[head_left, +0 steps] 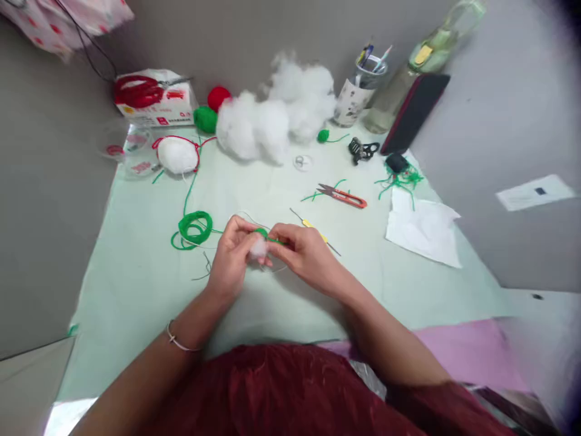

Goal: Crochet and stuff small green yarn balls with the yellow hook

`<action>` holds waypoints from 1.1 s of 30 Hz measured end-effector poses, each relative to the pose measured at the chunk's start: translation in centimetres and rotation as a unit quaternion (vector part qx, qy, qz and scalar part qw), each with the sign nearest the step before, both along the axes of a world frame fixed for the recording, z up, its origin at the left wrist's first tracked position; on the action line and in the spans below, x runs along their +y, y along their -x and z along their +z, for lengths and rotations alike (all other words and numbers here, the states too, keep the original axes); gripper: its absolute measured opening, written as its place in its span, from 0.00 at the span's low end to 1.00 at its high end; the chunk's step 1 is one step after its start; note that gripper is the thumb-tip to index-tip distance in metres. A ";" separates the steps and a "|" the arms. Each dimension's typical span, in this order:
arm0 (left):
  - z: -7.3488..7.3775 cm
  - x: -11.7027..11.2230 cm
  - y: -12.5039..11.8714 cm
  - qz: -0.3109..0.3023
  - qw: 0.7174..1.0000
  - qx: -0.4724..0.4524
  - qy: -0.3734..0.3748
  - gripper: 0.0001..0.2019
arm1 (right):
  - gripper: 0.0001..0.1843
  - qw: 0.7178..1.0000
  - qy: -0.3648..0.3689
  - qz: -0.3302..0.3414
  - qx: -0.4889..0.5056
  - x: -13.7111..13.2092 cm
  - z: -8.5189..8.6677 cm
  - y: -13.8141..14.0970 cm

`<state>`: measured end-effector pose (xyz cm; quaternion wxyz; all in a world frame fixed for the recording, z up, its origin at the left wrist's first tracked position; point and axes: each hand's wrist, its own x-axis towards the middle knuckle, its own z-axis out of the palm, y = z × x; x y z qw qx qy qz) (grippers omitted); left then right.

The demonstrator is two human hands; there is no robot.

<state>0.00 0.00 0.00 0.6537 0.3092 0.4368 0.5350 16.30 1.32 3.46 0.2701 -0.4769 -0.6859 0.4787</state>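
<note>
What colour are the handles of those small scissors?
The scissors' handles are orange, seen best in the head view.

The small green-and-white piece (258, 246) at the dial's centre looks like matt yarn and wispy fluff, a loose green coil of fuzzy yarn (206, 224) lies at nine o'clock, and billowy, matt white stuffing (267, 124) at twelve. At one, a tall, pale-green see-through bottle (393, 92) looks smooth and plastic; at two, orange-handled snips (347, 197) have dark metal blades; at three, a white sheet (424, 233) is creased, matt paper. The maroon cloth garment (281, 387) at six is wrinkled, faintly glossy.
</note>
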 end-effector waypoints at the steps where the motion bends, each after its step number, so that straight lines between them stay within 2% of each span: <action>1: 0.0 0.0 0.0 0.002 1.000 -0.001 -0.001 0.09 | 0.11 1.000 0.005 -0.006 -0.004 -0.1 -0.1 0.2; 6: 0.1 -0.4 0.3 -0.008 1.000 -0.012 -0.003 0.08 | 0.14 0.999 0.006 -0.053 -0.014 -0.3 -0.6 0.9; 10: 0.1 -0.5 0.8 -0.053 0.998 -0.021 -0.017 0.13 | 0.17 0.996 0.025 -0.080 0.010 -0.1 -0.4 0.8; 14: -0.2 -0.1 1.2 -0.067 0.997 -0.014 -0.031 0.14 | 0.15 0.998 0.029 -0.045 0.041 0.0 0.4 0.6; 18: -0.4 0.4 1.2 -0.035 0.997 0.038 -0.056 0.14 | 0.14 0.998 0.022 0.014 0.048 -0.6 1.0 0.6; 21: -0.4 0.6 0.9 -0.009 0.995 0.068 -0.070 0.14 | 0.13 0.999 0.004 0.027 0.021 -1.2 1.0 0.9; 25: -0.3 0.7 0.9 -0.005 0.996 0.077 -0.048 0.14 | 0.14 1.000 -0.005 0.029 0.006 -1.1 0.2 1.1; 28: -0.2 0.5 1.0 -0.024 0.997 0.064 -0.020 0.12 | 0.13 0.995 -0.094 -0.025 -0.008 -0.5 -0.2 0.7; 30: -0.1 0.4 1.0 -0.041 0.998 0.052 -0.005 0.11 | 0.12 0.986 -0.155 -0.061 0.021 -0.1 -0.3 0.4; 31: -0.1 0.3 1.0 -0.048 0.998 0.046 0.001 0.11 | 0.13 0.985 -0.152 -0.060 0.064 0.0 -0.2 0.3; 33: 0.1 0.3 0.9 -0.056 0.998 0.039 0.008 0.12 | 0.16 0.981 -0.075 -0.025 0.177 0.0 -0.1 0.2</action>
